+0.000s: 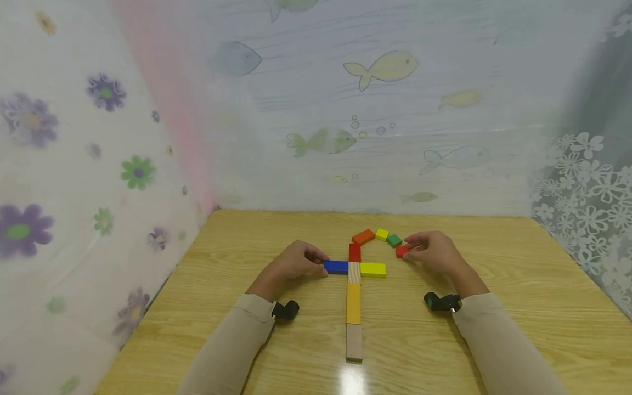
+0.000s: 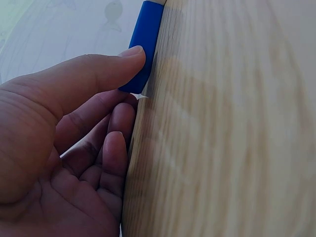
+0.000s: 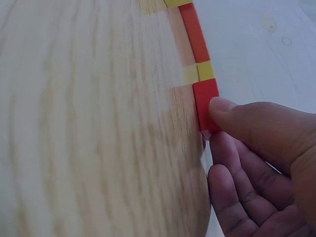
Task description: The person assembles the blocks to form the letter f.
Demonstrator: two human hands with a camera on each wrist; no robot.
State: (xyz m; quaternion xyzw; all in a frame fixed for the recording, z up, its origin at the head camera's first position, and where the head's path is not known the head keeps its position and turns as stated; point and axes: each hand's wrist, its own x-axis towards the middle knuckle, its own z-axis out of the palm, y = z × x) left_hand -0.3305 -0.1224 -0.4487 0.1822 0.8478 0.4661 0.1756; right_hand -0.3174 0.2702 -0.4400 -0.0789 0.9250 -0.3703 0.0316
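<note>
My left hand point(image 1: 296, 259) pinches the outer end of a long blue block point(image 1: 337, 267), thumb on its near side in the left wrist view. The blue block lies flat against a striped wooden block point(image 1: 354, 272). A yellow block point(image 1: 373, 270) extends from that block's other side. With thumb and fingers, my right hand point(image 1: 434, 252) holds a small red block point(image 3: 205, 101) on the table, beside a green block point(image 1: 394, 240). The arc continues through a small yellow block point(image 1: 382, 234), an orange block point(image 1: 364, 237) and another red block point(image 1: 355, 252).
An orange-yellow block point(image 1: 353, 303) and a plain wooden block point(image 1: 354, 341) run in line toward me on the wooden table point(image 1: 222, 241). A fish-patterned sheet point(image 1: 316, 109) hangs behind the table's far edge. A flowered sheet point(image 1: 74, 164) borders the left side.
</note>
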